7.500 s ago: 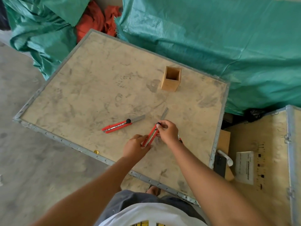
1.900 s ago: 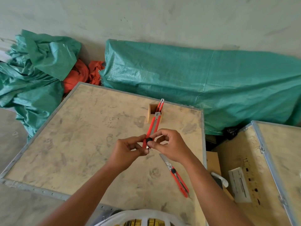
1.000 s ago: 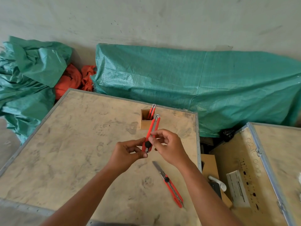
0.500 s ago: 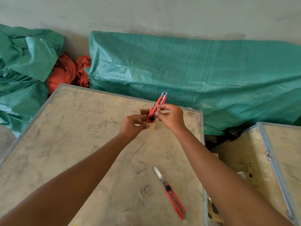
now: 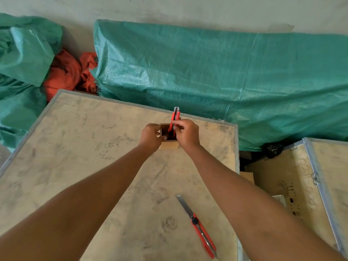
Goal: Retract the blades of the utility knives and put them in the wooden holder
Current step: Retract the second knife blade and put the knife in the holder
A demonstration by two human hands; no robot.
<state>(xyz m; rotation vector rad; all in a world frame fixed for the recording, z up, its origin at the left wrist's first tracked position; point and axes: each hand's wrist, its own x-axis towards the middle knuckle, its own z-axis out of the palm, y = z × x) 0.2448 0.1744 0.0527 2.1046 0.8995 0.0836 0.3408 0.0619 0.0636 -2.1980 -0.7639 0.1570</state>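
Note:
A small square wooden holder (image 5: 169,146) stands at the far side of the plywood board (image 5: 94,157). My left hand (image 5: 152,137) grips its left wall. My right hand (image 5: 186,134) pinches a red utility knife (image 5: 175,117) that stands upright with its lower end inside the holder. Another red knife sits in the holder behind it, mostly hidden. A third red utility knife (image 5: 201,229) lies on the board near my right forearm, its blade extended toward the holder.
Green tarpaulin (image 5: 216,76) covers a long bulk right behind the board, with orange cloth (image 5: 66,72) at the left. A second wooden crate (image 5: 301,181) with metal edging stands to the right, across a narrow gap.
Both hands moved forward from mid-board to the holder. The held knife went from above the holder down into it, and my left hand took hold of the holder's side.

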